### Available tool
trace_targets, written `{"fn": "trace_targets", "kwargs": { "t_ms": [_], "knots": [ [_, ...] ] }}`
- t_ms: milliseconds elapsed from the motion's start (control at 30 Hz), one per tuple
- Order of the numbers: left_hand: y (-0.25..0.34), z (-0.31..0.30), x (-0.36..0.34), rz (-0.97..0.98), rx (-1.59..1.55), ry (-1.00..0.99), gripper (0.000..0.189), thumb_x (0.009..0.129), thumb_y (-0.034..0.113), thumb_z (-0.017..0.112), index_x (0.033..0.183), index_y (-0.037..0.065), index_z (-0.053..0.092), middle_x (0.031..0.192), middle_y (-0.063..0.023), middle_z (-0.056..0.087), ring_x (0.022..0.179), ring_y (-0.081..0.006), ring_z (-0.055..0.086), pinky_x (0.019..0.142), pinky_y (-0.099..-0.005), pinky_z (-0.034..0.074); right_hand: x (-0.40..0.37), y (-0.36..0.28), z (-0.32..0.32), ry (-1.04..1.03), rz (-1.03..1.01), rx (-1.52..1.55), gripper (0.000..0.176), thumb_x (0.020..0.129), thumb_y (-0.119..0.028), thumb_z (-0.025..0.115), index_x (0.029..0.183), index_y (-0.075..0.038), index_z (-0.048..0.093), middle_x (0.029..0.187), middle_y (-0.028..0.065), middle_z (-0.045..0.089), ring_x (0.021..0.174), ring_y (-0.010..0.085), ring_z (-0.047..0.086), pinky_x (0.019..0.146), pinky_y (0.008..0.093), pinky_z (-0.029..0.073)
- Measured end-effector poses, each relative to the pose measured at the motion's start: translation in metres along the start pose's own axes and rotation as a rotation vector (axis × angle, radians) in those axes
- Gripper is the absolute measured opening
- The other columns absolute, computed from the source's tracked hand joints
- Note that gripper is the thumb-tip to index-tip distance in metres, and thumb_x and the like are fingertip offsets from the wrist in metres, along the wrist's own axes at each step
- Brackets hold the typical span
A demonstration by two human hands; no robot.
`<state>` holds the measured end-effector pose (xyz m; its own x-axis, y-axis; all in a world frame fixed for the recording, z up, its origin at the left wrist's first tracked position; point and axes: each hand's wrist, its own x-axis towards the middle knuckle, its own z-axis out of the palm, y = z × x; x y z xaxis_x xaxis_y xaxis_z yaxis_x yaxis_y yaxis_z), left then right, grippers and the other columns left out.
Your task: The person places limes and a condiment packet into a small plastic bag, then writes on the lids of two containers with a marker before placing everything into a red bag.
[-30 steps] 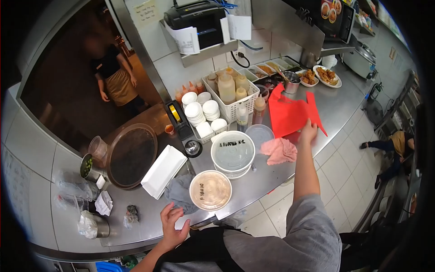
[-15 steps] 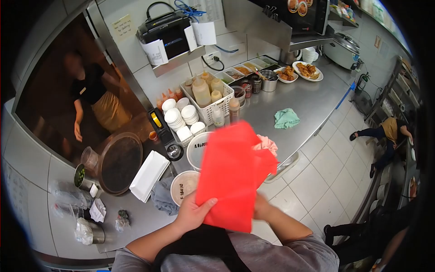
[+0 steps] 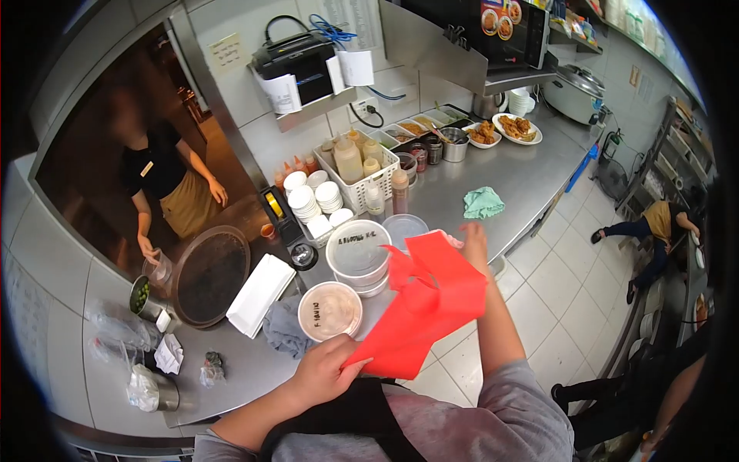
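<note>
A red bag-like sheet (image 3: 427,308) hangs creased in front of my body. My left hand (image 3: 327,369) pinches its lower left corner. My right hand (image 3: 471,240) is at its upper right edge, partly behind the red material, beside a pink cloth (image 3: 454,242); its fingers are mostly hidden, so I cannot tell what it grips. Just left of the red sheet stand a round tub (image 3: 329,312) with a marked lid and a larger lidded tub (image 3: 359,248). A clear round lid (image 3: 405,228) lies behind it.
A green cloth (image 3: 483,202), two plates of fried food (image 3: 517,129) and a white basket of bottles (image 3: 362,185) are on the steel counter. White trays (image 3: 260,296) and a round brown tray (image 3: 212,276) lie to the left. One person stands at the opening; others are at right.
The red sheet has dropped and tilted, uncovering the tubs. My right hand has moved up and forward from behind it. The person at the opening now reaches to a clear container.
</note>
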<state>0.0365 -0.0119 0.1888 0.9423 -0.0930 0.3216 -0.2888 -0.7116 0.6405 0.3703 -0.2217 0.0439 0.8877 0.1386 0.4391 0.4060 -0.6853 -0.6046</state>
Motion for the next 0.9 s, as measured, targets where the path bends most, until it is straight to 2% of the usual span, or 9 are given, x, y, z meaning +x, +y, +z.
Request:
{"fn": "trace_targets", "kwargs": {
  "t_ms": [33,100,167,300,367,500,667,733,900],
  "knots": [
    [0.001,-0.002,-0.006,0.080,0.035,0.016,0.032,0.078,0.005,0.070,0.110,0.005,0.065,0.077,-0.0108,0.053,0.071,-0.0294,0.059,0.063,-0.0374,0.049,0.002,0.002,-0.011,0.096,-0.119,0.198,0.034,0.085,-0.020,0.070,0.112,-0.004,0.056,0.105,0.0129,0.061,0.104,0.0267,0.058,0.088,0.0430,0.046],
    [0.008,-0.012,-0.016,0.111,0.128,0.036,0.037,0.075,0.004,0.070,0.112,0.006,0.065,0.077,-0.0094,0.053,0.070,-0.0281,0.058,0.062,-0.0378,0.049,-0.015,-0.079,-0.111,-0.303,0.187,0.956,0.031,0.091,-0.025,0.067,0.104,0.002,0.057,0.095,0.0133,0.064,0.091,0.0223,0.061,0.083,0.0343,0.048],
    [0.012,-0.021,-0.027,0.142,0.217,0.040,0.043,0.071,0.003,0.069,0.114,0.008,0.065,0.078,-0.0080,0.054,0.069,-0.0268,0.058,0.062,-0.0381,0.049,-0.047,-0.104,-0.161,-0.514,-0.174,1.388,0.035,0.096,-0.034,0.059,0.090,0.000,0.062,0.093,0.0106,0.065,0.084,0.0212,0.060,0.078,0.0334,0.046],
    [0.015,-0.032,-0.067,0.269,0.432,0.091,0.057,0.068,0.004,0.068,0.123,0.017,0.064,0.079,-0.0037,0.054,0.069,-0.0224,0.057,0.060,-0.0351,0.047,-0.113,-0.184,-0.224,-0.625,-0.376,1.024,0.032,0.091,-0.027,0.068,0.080,0.003,0.066,0.084,0.0098,0.064,0.082,0.0169,0.060,0.070,0.0310,0.048],
    [0.018,-0.040,-0.091,0.299,0.470,0.135,0.060,0.068,0.004,0.068,0.126,0.020,0.063,0.080,-0.0023,0.055,0.069,-0.0212,0.056,0.060,-0.0339,0.046,-0.146,-0.219,-0.229,-0.491,-0.553,0.350,0.024,0.083,-0.025,0.074,0.082,-0.001,0.070,0.086,0.0079,0.063,0.082,0.0195,0.061,0.069,0.0327,0.048],
    [0.022,-0.054,-0.156,0.245,0.552,0.255,0.060,0.071,0.007,0.067,0.128,0.025,0.064,0.084,-0.0008,0.055,0.071,-0.0196,0.054,0.062,-0.0314,0.045,-0.205,-0.255,-0.216,-0.555,-0.522,0.739,0.022,0.075,-0.020,0.079,0.092,-0.007,0.074,0.095,0.0059,0.064,0.089,0.0214,0.061,0.079,0.0342,0.047],
    [0.015,-0.060,-0.239,0.180,0.606,0.335,0.055,0.074,0.008,0.064,0.126,0.025,0.065,0.087,-0.0016,0.054,0.073,-0.0197,0.052,0.064,-0.0325,0.045,-0.276,-0.286,-0.194,-0.603,-0.718,0.692,0.019,0.077,-0.023,0.077,0.089,-0.008,0.074,0.089,0.0056,0.066,0.091,0.0214,0.060,0.087,0.0376,0.044],
    [0.011,-0.058,-0.265,0.158,0.599,0.335,0.055,0.074,0.009,0.063,0.126,0.025,0.065,0.088,-0.0019,0.054,0.073,-0.0199,0.052,0.064,-0.0327,0.045,-0.305,-0.287,-0.192,-0.745,-0.543,0.142,0.019,0.081,-0.026,0.075,0.082,-0.007,0.074,0.074,0.0065,0.065,0.083,0.0214,0.061,0.078,0.0363,0.046],
    [0.004,-0.054,-0.313,0.114,0.582,0.366,0.054,0.075,0.009,0.062,0.126,0.023,0.064,0.090,-0.0027,0.054,0.075,-0.0205,0.052,0.066,-0.0330,0.045,-0.369,-0.281,-0.145,-0.733,0.059,0.379,0.025,0.090,-0.025,0.069,0.093,0.000,0.072,0.073,0.0082,0.067,0.068,0.0156,0.061,0.068,0.0284,0.048]
  ]
}}
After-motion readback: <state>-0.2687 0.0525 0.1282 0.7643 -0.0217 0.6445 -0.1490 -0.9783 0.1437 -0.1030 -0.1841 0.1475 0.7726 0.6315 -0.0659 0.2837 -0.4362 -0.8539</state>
